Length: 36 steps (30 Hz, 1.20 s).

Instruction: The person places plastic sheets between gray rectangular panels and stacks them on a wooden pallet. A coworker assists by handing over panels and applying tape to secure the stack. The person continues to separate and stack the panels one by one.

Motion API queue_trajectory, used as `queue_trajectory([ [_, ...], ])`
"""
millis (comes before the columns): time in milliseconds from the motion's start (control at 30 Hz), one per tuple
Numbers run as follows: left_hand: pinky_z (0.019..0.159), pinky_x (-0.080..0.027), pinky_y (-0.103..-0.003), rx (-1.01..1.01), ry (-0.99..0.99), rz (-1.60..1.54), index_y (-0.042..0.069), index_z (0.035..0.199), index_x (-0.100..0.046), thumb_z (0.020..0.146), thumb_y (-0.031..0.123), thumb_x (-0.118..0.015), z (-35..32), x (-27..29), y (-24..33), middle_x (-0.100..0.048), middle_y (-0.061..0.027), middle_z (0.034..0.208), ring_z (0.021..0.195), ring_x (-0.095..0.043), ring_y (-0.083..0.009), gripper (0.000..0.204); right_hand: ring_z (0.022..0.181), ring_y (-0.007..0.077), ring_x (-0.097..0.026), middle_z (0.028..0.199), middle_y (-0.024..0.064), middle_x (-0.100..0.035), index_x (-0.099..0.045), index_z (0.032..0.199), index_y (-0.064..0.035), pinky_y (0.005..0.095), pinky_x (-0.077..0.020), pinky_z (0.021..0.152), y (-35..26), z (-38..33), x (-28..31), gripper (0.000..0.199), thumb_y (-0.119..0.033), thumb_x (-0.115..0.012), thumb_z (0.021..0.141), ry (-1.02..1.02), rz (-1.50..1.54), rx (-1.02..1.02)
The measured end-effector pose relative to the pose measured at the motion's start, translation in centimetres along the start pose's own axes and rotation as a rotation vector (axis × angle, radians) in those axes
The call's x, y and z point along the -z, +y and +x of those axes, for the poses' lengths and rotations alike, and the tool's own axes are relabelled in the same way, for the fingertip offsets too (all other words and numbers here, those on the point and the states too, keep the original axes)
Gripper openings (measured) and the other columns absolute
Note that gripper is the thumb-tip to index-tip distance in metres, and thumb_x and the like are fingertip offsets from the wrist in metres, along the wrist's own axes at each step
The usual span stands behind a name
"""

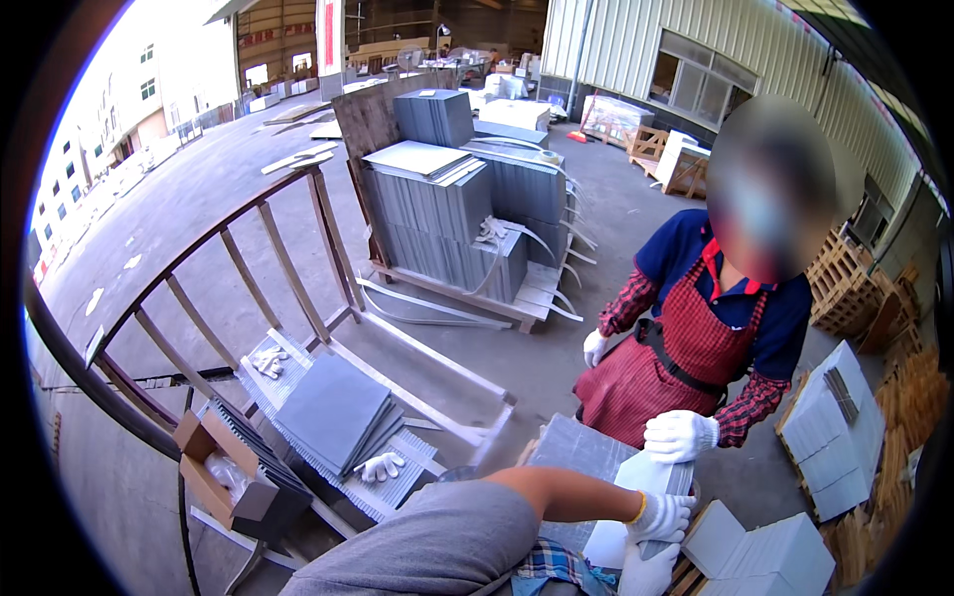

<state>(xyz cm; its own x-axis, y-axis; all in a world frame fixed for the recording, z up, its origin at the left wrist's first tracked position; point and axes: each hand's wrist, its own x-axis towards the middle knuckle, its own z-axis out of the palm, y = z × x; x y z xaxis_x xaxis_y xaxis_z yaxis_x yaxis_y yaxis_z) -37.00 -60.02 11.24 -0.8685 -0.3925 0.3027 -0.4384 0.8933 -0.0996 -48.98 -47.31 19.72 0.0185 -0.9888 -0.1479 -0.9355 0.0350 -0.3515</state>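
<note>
A small stack of white slabs, thin, flat and straight-edged, is set next to a grey slab. At the stack's near end, two white knit gloves are worn: the fingers of the left hand are curled at the slab edges, and the right hand is placed just below; whether either is closed in a grip cannot be told. The stack's far end is touched by a co-worker's gloved hand. Progress can be judged only in part: many slabs are already grouped in neat piles, while this stack is being handled; how many are left cannot be told. Left of the stack, smooth grey tiles are piled on a ribbed sheet, near an open cardboard box.
</note>
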Motion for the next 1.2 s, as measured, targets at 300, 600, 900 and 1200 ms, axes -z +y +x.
queue_trajectory([
  [300,0.113,-0.029,-0.058,-0.018,0.001,-0.017,0.013,0.096,-0.063,0.064,0.033,-0.074,-0.1,0.7,-0.1,-0.064,-0.0067,0.096,0.102,-0.062,-0.0304,0.040,0.116,0.0432,-0.059,0.128,0.0283,-0.058,-0.041,0.139,0.0028,0.0503,-0.0494,0.095,0.6,0.2,-0.5,0.087,-0.054,-0.072,0.081,0.041,-0.045,0.031],
  [600,0.111,-0.029,-0.055,-0.003,-0.032,-0.004,0.016,0.099,-0.062,0.062,0.037,-0.075,-0.8,1.4,0.1,-0.065,-0.0044,0.098,0.102,-0.063,-0.0284,0.045,0.110,0.0438,-0.062,0.121,0.0286,-0.060,-0.039,0.137,0.0044,0.0510,-0.0516,0.090,0.2,0.1,-0.7,0.085,-0.054,-0.070,0.083,0.041,-0.070,0.059],
  [900,0.110,-0.032,-0.054,-0.022,-0.014,-0.049,0.013,0.097,-0.061,0.061,0.036,-0.076,0.3,0.5,-0.4,-0.064,-0.0074,0.097,0.101,-0.062,-0.0297,0.045,0.111,0.0448,-0.061,0.123,0.0288,-0.059,-0.039,0.139,0.0028,0.0522,-0.0511,0.091,0.9,0.7,-0.6,0.086,-0.052,-0.072,0.082,0.056,-0.068,0.056],
  [1200,0.112,-0.030,-0.056,-0.012,0.023,-0.038,0.012,0.098,-0.062,0.054,0.041,-0.077,-0.1,0.4,-0.2,-0.064,-0.0076,0.097,0.101,-0.062,-0.0304,0.055,0.112,0.0445,-0.061,0.125,0.0279,-0.058,-0.039,0.140,0.0017,0.0517,-0.0504,0.093,0.6,0.5,-0.4,0.083,-0.049,-0.072,0.083,0.044,-0.025,0.043],
])
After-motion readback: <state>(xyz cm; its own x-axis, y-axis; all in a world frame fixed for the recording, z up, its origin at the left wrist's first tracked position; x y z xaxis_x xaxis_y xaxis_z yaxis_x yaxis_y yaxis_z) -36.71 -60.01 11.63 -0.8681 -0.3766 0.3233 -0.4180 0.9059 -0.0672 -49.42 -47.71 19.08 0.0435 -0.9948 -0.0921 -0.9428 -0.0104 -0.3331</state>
